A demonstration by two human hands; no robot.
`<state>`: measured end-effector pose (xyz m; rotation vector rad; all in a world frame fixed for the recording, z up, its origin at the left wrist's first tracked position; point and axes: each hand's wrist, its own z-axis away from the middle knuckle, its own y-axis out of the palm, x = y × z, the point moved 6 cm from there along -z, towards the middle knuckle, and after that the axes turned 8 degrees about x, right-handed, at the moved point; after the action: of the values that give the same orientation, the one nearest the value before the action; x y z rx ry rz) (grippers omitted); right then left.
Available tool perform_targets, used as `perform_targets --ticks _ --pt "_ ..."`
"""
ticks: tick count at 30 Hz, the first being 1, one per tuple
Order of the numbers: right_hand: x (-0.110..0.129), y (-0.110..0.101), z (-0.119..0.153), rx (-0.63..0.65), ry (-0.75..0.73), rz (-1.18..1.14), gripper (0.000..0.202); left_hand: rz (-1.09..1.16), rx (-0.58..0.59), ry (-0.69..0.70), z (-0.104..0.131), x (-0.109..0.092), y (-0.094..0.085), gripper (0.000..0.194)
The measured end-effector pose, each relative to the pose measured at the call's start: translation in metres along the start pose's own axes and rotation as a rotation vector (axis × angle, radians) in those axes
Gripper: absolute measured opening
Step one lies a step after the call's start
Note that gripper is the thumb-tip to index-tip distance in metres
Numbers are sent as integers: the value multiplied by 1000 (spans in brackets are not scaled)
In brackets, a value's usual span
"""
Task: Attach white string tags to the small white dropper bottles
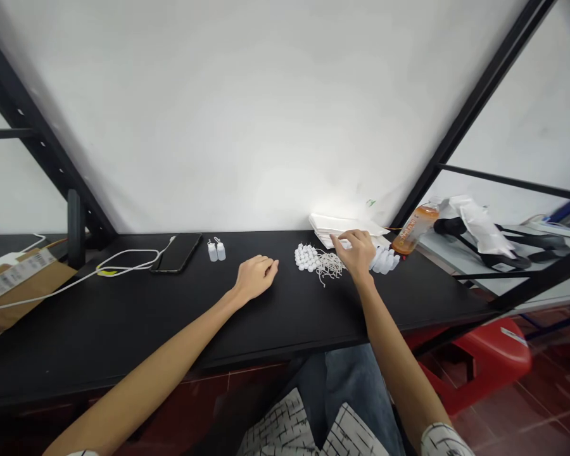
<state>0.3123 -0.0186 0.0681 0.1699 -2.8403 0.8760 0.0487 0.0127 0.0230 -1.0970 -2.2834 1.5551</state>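
Note:
My left hand (pixel 258 277) rests on the black tabletop with its fingers curled in, and nothing shows in it. Over the right part of the table, my right hand (pixel 357 253) has its thumb apart from its bent fingers, with no object visible between them. Just left of it lie a pile of small white caps (pixel 306 257) and a tangle of short whitish cords (pixel 330 265). Several translucent small bottles (pixel 386 260) lie at its right, partly covered by the hand. Two capped small bottles (pixel 216 251) stand upright further left, apart from my left hand.
A phone (pixel 177 254) and a white cable (pixel 123 261) lie at left, near a cardboard parcel (pixel 23 285). White packaging (pixel 346 227) and an orange drink bottle (pixel 415 229) are at back right. Black metal posts (pixel 465 139) flank the table; a red stool (pixel 489 358) stands below.

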Motion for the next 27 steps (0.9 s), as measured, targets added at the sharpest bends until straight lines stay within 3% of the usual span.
perform_targets --ticks 3,6,10,15,22,27 --pt "-29 -2 4 32 135 33 25 11 30 -65 -3 13 -3 45" --pt "-37 10 10 114 186 87 16 16 59 -129 -5 23 -6 45" --pt "-38 23 16 172 192 145 13 24 111 -136 -5 23 -3 46" --pt "-41 21 17 190 221 136 16 45 130 -70 -4 14 -1 46" --pt "-32 25 15 326 189 121 21 59 121 -62 -3 11 -3 44" --pt "-27 17 11 237 173 90 22 49 121 -37 -3 7 -4 46"
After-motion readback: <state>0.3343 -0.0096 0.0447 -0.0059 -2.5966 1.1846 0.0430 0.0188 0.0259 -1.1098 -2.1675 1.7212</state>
